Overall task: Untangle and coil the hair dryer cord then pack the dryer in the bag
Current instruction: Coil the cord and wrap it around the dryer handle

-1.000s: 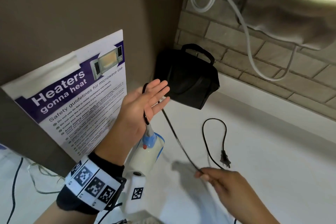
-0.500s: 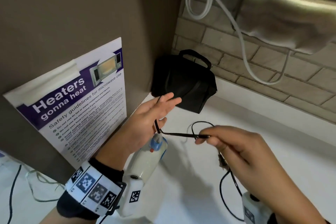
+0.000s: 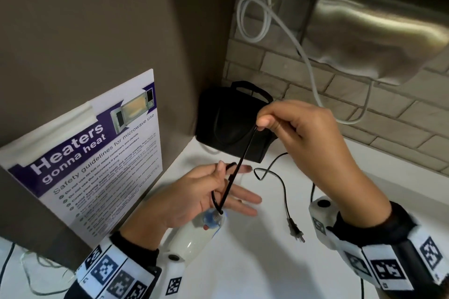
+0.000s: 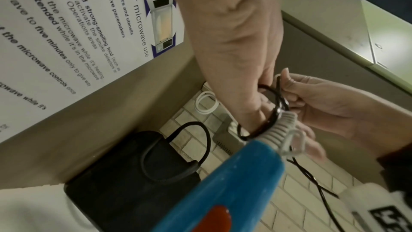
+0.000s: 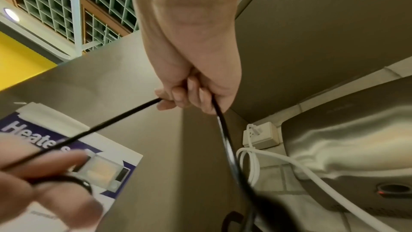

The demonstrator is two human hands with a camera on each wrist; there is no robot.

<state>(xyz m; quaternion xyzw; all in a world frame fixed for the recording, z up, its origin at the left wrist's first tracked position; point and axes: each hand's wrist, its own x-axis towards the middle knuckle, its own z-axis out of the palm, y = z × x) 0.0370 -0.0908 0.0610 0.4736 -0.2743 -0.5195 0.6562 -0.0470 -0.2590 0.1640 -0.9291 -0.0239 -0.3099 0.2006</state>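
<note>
Item: hair dryer [image 3: 194, 238], white body with blue end, lower centre of the head view. It lies under the left hand [image 3: 206, 196]; how it is supported cannot be told from these views.

Item: left hand. Palm up, fingers spread flat and straight, nothing clasped. It appears to serve as a former: a turn of the cord [image 3: 239, 165] passes round the fingers near the dryer's ribbed strain relief [image 4: 280, 124], so each loop takes the same size.

Item: right hand [image 3: 298, 133], centre right of the head view, raised above the left. Thumb and fingers pinch the cord, drawing it taut in a straight diagonal down to the dryer end. The tension likely keeps the wrap snug and free of kinks.

Item: remaining cord. Slack curves on the white counter [image 3: 267, 269] at lower centre right, ending in the plug [image 3: 295, 232], lying free. Most of the length seems still unwound.

Item: black bag [image 3: 230, 126], centre of the head view, standing in the corner against the brick wall, handle up. Whether its zip is open is unclear from here. It is within easy reach for packing.

Item: microwave safety poster [image 3: 97, 160], left of frame.
</note>
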